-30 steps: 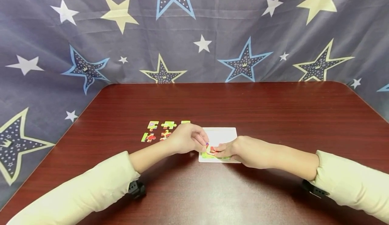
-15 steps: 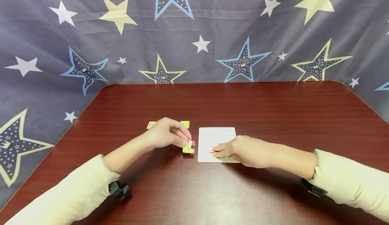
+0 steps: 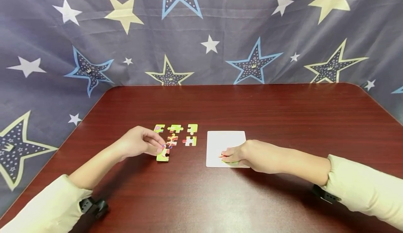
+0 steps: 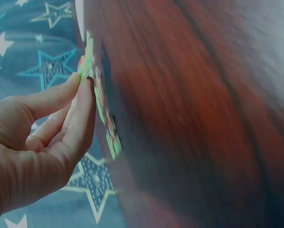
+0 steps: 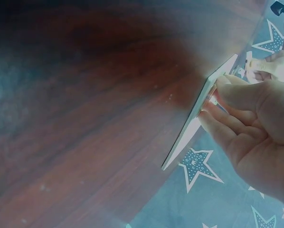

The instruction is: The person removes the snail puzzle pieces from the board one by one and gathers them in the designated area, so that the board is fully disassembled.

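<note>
My left hand [image 3: 143, 142] pinches a green, white and red jigsaw puzzle piece [image 3: 162, 156] between thumb and fingertips. It hangs at the near side of a group of loose pieces. In the left wrist view the pinched puzzle piece [image 4: 87, 61] is seen nearly edge-on. The right hand [image 3: 255, 156] is over the lower right part of a white square puzzle board [image 3: 220, 140]. Its thumb and fingers grip another puzzle piece [image 3: 231, 162] against the board, mostly hidden under the fingers. The right wrist view shows the thumb and fingertips close together at the board [image 5: 184, 137].
Left of the board, several loose pieces lie in rows, among them a corner piece [image 3: 192, 128], a middle piece [image 3: 172, 140] and a white-red piece [image 3: 190, 141]. All rest on a dark red wooden table [image 3: 283, 117]. A star-patterned curtain [image 3: 201, 26] hangs behind it.
My left hand has moved left, off the board and past the loose pieces, carrying its puzzle piece along. The right hand has stayed at the board.
</note>
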Tool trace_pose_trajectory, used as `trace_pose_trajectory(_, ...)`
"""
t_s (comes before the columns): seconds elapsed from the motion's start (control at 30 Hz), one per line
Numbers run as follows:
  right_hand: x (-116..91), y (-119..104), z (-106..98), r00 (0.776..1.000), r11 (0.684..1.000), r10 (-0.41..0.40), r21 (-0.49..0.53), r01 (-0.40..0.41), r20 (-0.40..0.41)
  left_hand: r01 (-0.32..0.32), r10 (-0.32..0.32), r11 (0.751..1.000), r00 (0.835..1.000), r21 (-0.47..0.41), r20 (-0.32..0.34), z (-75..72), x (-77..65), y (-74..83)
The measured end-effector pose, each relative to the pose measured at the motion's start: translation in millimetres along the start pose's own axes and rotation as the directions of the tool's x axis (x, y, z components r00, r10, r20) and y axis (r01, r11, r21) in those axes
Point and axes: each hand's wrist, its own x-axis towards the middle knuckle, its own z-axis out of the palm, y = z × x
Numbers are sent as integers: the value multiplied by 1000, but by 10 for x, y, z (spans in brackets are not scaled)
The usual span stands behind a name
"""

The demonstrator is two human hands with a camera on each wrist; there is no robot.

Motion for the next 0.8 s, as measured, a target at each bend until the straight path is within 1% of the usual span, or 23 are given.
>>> trace_pose_trajectory(0.1, -4, -4, -7, 1000, 1000, -4, 1, 4, -4, 8, -8, 999, 1000, 32, -21, -63, -51, -64)
trace_pose_trajectory(0.23, -2, -11, -8, 1000, 1000, -15, 8, 15, -16, 24, -18, 995, 998, 100, -65, -113, -97, -129)
trace_pose_trajectory(0.33, 3, -13, -2, 999, 1000, -21, 20, 21, -29, 37, -20, 986, 994, 165, -105, -131, -117, -158)
trace_pose_trajectory(0.47, 3, -7, 10, 999, 999, -24, 26, 25, -35, 41, -8, 972, 990, 233, -143, -150, -135, -181)
trace_pose_trajectory(0.6, 3, -2, 13, 999, 999, -26, 26, 27, -39, 34, 21, 957, 983, 289, -185, -134, -166, -184)
trace_pose_trajectory(0.8, -1, 5, 17, 999, 999, -22, 28, 23, -41, -1, 98, 924, 967, 382, -234, -20, -192, -184)
